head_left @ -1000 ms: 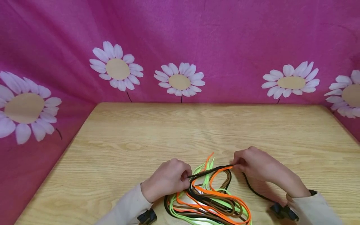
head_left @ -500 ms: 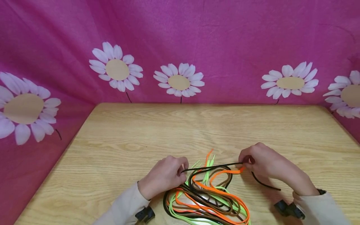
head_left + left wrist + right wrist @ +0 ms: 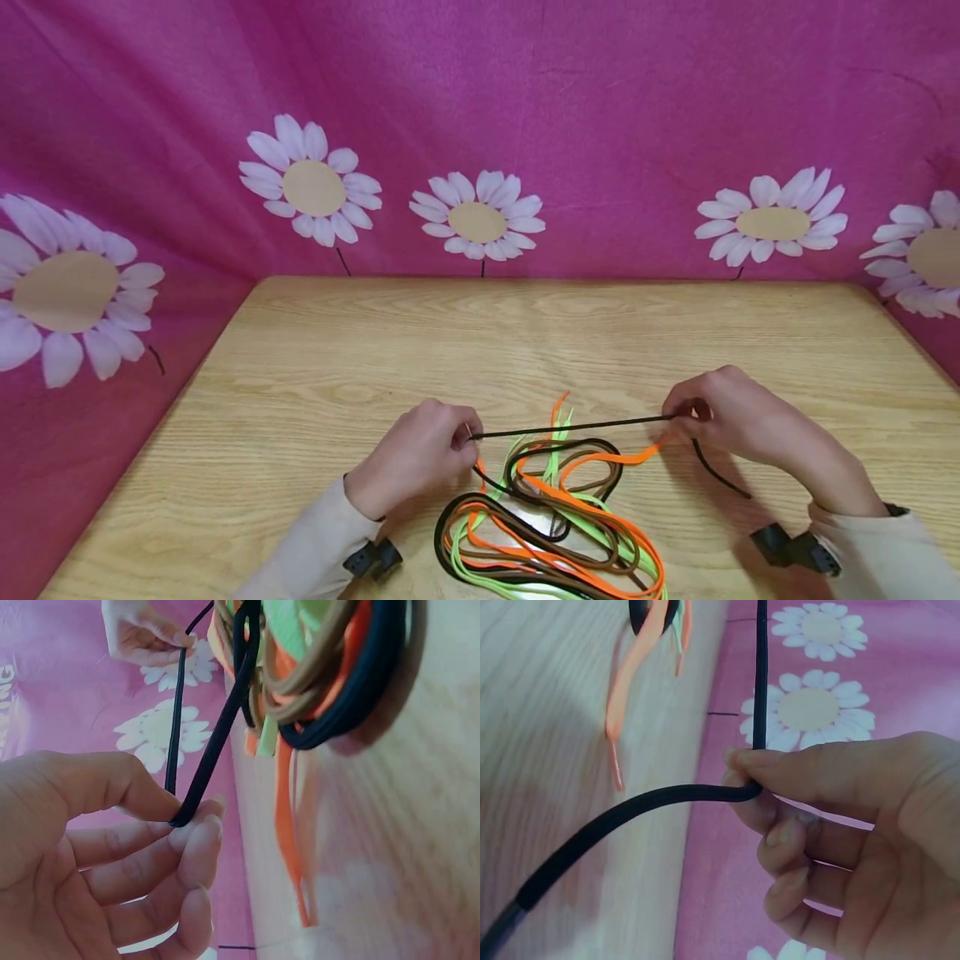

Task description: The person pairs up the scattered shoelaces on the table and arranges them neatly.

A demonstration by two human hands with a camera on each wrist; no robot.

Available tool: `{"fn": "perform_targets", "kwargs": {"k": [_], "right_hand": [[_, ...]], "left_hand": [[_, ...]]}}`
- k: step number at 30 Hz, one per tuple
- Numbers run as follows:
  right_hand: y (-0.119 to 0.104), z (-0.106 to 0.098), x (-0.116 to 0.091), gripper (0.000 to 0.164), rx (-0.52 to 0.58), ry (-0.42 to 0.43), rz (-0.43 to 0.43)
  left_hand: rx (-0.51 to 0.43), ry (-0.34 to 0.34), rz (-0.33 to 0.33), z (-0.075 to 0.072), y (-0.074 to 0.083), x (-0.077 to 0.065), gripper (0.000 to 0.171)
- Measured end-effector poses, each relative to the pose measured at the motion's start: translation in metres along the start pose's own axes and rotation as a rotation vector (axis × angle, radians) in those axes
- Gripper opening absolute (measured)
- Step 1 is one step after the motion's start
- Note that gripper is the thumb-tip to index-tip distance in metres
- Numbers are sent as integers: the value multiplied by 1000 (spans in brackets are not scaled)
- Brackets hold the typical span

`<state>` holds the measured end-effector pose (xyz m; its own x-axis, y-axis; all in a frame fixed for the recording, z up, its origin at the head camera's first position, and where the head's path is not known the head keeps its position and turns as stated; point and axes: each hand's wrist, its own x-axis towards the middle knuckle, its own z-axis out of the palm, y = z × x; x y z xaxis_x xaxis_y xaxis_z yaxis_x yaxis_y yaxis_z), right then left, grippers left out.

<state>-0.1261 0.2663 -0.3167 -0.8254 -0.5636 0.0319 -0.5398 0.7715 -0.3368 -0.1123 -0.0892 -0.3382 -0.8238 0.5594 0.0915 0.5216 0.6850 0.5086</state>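
Note:
A black shoelace (image 3: 573, 427) is stretched between my two hands above a loose pile. My left hand (image 3: 417, 452) pinches it between thumb and fingertips, and in the left wrist view the lace folds back there toward the pile. On the other side, my right hand (image 3: 746, 422) pinches the same lace; its free end with a dark tip (image 3: 510, 921) hangs down from those fingers. Beneath lies a heap of coiled laces: an orange shoelace (image 3: 626, 457), a brown shoelace (image 3: 600, 485) and neon green laces (image 3: 468, 567), with more black loops among them.
The heap rests on a wooden table (image 3: 360, 350) near its front edge. Orange and green lace ends stick out at the heap's back. Pink cloth (image 3: 615, 100) with printed daisies hangs behind and beside the table. Small black cameras sit at both wrists.
My hands have moved apart, left hand leftward and right hand rightward, both slightly farther from me. The black lace has been drawn out of the pile into a longer straight span.

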Motion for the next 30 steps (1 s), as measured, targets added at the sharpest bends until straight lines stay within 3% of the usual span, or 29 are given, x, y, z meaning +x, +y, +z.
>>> {"fn": "perform_targets", "kwargs": {"k": [11, 25, 30], "right_hand": [[20, -17, -15, 17, -82, 107, 15], [36, -26, -24, 11, -121, 105, 118], [43, -28, -29, 13, -158, 156, 113]], "left_hand": [[2, 68, -35, -18, -9, -3, 18], [36, 138, -146, -45, -18, -10, 12], [60, 146, -162, -49, -23, -9, 10]]}}
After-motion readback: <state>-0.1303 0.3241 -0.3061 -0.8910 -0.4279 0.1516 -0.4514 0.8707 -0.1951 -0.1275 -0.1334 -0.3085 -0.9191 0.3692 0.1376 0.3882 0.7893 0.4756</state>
